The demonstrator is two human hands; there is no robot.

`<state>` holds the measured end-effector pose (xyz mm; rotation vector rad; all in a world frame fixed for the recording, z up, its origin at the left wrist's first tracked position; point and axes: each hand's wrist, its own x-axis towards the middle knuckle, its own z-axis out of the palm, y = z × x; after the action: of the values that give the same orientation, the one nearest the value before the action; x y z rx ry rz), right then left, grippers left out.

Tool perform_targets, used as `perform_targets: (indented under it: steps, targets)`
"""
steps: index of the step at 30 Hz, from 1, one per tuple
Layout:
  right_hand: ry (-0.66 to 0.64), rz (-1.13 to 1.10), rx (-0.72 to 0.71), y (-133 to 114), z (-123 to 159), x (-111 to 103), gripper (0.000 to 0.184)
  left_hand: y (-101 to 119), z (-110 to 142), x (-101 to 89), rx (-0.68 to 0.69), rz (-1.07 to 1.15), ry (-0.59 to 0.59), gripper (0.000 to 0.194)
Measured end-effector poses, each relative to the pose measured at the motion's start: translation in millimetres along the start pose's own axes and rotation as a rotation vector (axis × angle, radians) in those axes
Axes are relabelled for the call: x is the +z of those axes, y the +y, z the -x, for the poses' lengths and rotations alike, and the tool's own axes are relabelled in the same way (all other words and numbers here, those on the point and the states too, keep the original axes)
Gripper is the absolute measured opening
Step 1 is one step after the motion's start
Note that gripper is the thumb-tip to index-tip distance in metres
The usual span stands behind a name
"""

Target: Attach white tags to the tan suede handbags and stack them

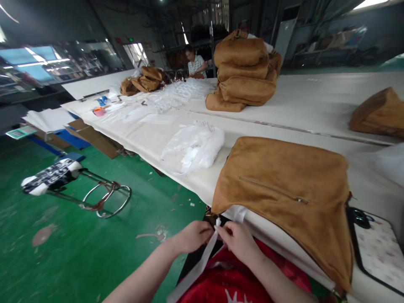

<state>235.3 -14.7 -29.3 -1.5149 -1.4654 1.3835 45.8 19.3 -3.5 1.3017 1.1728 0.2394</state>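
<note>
A brown suede-like bag point(284, 168) with a front zipper lies on the table's near edge. Just off its left corner, my left hand point(197, 236) and my right hand point(238, 240) meet with fingers pinched. Between them runs a translucent white strip point(202, 263), knotted or bunched at its top near the metal fitting point(208, 213) on the bag's corner. My right fingers close on the strip by the knot. The left fingers are curled beside it, and what they grip is partly hidden.
A crumpled clear plastic bag point(197, 147) lies left of the brown bag, a phone point(377, 248) right of it. Stacked brown bags point(244, 75) stand farther back on the white table point(303, 101). A stool point(75, 181) is on the green floor; a person point(195, 63) is at the far end.
</note>
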Motion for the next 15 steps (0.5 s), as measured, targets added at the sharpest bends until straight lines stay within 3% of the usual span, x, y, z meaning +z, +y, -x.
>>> perform_targets:
  steps: [3,5,7,11,13,15]
  targets:
    - [0.036,0.209,-0.116,-7,24,-16,0.038,22,-11,-18.4,0.215,-0.313,0.402,0.019]
    - [0.042,0.299,-0.191,-10,40,-22,0.038,39,-26,-26.4,0.315,-0.441,0.556,0.024]
    - [0.043,0.316,-0.245,-11,52,-26,0.037,55,-44,-26.7,0.294,-0.408,0.518,0.030]
    - [0.105,0.360,-0.299,-7,67,-36,0.034,79,-73,-10.7,0.200,-0.220,0.326,0.040]
    - [0.196,0.370,-0.323,-3,74,-46,0.035,91,-77,-2.7,0.226,-0.163,0.232,0.040]
    - [0.370,0.378,-0.358,-1,82,-60,0.033,107,-73,0.1,0.231,-0.034,0.123,0.039]
